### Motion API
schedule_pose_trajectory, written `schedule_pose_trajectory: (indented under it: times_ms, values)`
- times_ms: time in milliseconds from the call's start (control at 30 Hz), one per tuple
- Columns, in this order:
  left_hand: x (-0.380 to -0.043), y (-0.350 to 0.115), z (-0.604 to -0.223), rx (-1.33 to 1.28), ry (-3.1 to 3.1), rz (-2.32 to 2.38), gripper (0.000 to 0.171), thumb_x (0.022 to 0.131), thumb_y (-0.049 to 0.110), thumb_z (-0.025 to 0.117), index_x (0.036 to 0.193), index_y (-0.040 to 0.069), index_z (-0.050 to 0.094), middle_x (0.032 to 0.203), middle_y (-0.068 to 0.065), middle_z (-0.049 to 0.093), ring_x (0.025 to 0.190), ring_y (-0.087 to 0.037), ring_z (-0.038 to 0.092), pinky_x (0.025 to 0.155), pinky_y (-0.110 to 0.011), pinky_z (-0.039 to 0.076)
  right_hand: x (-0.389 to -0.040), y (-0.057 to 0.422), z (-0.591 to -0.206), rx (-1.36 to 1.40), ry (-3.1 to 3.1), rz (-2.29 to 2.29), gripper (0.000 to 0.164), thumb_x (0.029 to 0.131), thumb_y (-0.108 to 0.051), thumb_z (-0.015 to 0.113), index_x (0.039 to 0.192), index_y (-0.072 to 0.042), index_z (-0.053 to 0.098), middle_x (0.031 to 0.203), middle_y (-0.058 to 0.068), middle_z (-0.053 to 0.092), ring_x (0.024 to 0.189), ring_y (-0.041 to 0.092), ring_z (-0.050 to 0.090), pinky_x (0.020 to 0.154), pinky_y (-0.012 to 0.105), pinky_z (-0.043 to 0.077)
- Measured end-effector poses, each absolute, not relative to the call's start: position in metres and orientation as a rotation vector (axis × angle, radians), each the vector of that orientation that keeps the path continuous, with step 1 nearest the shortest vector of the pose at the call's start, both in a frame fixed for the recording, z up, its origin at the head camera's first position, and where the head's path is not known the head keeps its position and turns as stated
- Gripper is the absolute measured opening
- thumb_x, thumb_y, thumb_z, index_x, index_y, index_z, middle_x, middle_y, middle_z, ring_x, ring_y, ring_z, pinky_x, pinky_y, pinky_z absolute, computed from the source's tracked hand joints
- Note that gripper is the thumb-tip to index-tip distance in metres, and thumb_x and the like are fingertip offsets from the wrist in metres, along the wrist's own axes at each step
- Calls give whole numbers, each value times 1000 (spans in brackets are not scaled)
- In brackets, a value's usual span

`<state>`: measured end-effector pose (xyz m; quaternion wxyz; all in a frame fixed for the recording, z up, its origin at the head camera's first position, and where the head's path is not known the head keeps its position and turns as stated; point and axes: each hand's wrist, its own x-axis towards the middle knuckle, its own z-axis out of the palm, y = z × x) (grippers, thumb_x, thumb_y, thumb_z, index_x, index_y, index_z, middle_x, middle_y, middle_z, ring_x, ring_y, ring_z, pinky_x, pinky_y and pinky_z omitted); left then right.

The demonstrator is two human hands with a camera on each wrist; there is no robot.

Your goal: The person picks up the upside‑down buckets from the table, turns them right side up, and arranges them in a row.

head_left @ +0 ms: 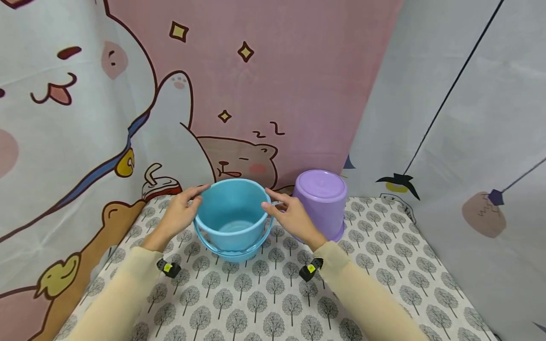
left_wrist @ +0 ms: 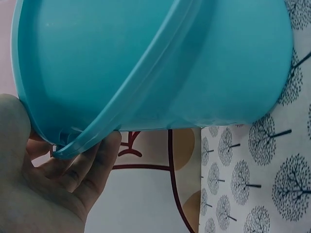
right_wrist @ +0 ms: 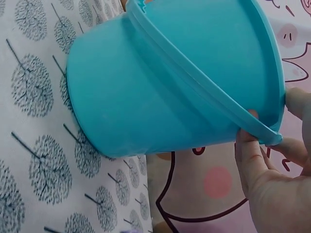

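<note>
A light-blue plastic bucket (head_left: 232, 201) stands upright on the patterned cloth, its mouth facing up. Its handle (right_wrist: 192, 75) hangs down across the near side. My left hand (head_left: 180, 214) holds the bucket's left rim, thumb at the rim and fingers outside near the handle joint. On the opposite side, my right hand (head_left: 295, 219) grips the rim at the other handle joint, with fingers beneath the handle end in the right wrist view. Just behind and right of my right hand, a purple bucket (head_left: 322, 208) stands upside down, its base upward.
A cloth with grey tree prints (head_left: 256, 303) covers the table. Behind it hangs a pink cartoon curtain (head_left: 298, 85), with a pale curtain (head_left: 460, 118) along the right. The purple bucket stands near the back edge.
</note>
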<state>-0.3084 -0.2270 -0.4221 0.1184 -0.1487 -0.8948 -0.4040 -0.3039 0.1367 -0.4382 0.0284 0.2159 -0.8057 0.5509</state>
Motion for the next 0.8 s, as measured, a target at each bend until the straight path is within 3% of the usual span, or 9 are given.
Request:
schedule_pose_trajectory:
  times_ms: [133,267,467,567,667,800]
  values:
    - [-310,-229,-422,-412,-2620,-1152,48,124,16,48,169,10,62,165,-26,66,126,-43,74,90,-42,62,-305,132,-436,669,-2476,1702,64,115,-39,78,173,-21,59,153,11,78,124,31,86,102,42,71]
    - [-310,-230,-423,-402,-2629,-1142,48,124,17,47,170,10,61,168,-27,64,130,-46,75,92,-43,62,-309,130,-437,652,-2470,1710,61,115,-37,78,172,-23,60,142,12,81,121,29,86,97,35,67]
    - [-308,-230,-420,-388,-2634,-1169,49,124,18,47,171,9,60,173,-28,59,121,-47,79,86,-43,65,-310,131,-440,653,-2502,1694,61,117,-38,75,174,-26,58,154,13,77,126,33,85,105,47,70]
    - [-305,-232,-419,-384,-2629,-1178,49,125,19,48,171,8,58,174,-29,58,135,-53,75,100,-59,71,-309,132,-441,683,-2527,1665,63,117,-37,74,176,-26,54,160,14,74,130,35,83,108,52,71]
    - [-303,-232,-418,-395,-2604,-1170,48,124,18,50,170,5,58,171,-30,59,151,-55,65,119,-71,63,-306,135,-441,726,-2525,1640,64,118,-33,73,177,-22,52,160,18,73,134,40,81,110,54,71]
    - [-299,-229,-415,-411,-2542,-1113,47,123,18,57,168,5,61,164,-29,64,151,-55,63,123,-78,57,-301,141,-441,742,-2510,1610,66,117,-32,74,178,-20,51,163,19,70,139,43,78,116,53,69]
